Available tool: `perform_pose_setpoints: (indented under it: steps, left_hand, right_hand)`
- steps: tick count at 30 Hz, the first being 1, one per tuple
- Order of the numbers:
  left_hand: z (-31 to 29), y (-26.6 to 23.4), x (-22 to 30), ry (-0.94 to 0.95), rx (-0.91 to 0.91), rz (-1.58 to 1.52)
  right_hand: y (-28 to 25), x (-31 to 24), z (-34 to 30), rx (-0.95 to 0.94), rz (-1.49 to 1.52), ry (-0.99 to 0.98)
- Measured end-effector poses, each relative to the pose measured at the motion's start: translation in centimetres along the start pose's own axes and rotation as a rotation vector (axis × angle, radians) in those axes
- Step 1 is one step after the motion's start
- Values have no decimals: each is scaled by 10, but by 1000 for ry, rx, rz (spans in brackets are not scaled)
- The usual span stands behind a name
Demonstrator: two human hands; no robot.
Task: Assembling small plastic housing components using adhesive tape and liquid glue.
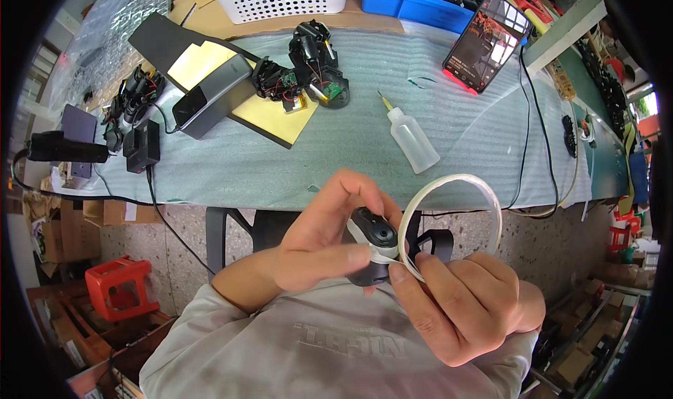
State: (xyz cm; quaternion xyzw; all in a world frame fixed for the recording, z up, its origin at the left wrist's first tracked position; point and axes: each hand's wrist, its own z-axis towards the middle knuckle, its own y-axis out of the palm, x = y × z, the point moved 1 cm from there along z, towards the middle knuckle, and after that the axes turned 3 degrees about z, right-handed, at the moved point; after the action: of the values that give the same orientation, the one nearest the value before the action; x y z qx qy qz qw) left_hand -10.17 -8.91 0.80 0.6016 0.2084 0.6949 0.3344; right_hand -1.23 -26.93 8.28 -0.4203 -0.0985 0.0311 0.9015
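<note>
My left hand (329, 238) is closed around a small rounded black device (379, 231), holding it above my lap. A white strip runs along the device's side under my left thumb and leads toward my right hand. Between the fingertips of my right hand (463, 304) is a thin roll of narrow white tape (495, 204), standing up as a ring. The ring's left edge is close against the device; whether they touch I cannot tell. My fingers hide the lower part of the device.
On the table (280, 174) are a squeeze bottle with a needle tip (413, 141), opened black devices with wires (319, 66), a grey box (214, 96) and a propped phone (487, 41). Behind stand a white basket (280, 1) and blue bin (413, 1). A red stool (120, 287) stands left.
</note>
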Motion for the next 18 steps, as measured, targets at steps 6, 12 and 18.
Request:
perform_pose_setpoints:
  steps: [6, 12, 18]
  left_hand:
    - [3, -2, 1, 32, -25, 226]
    - [4, -4, -6, 165, -43, 200]
    - [6, -6, -7, 238, -46, 480]
  right_hand:
    - [-1, 6, -6, -29, 98, 36]
    - [5, 9, -2, -37, 149, 57]
    - [7, 10, -2, -42, 141, 56]
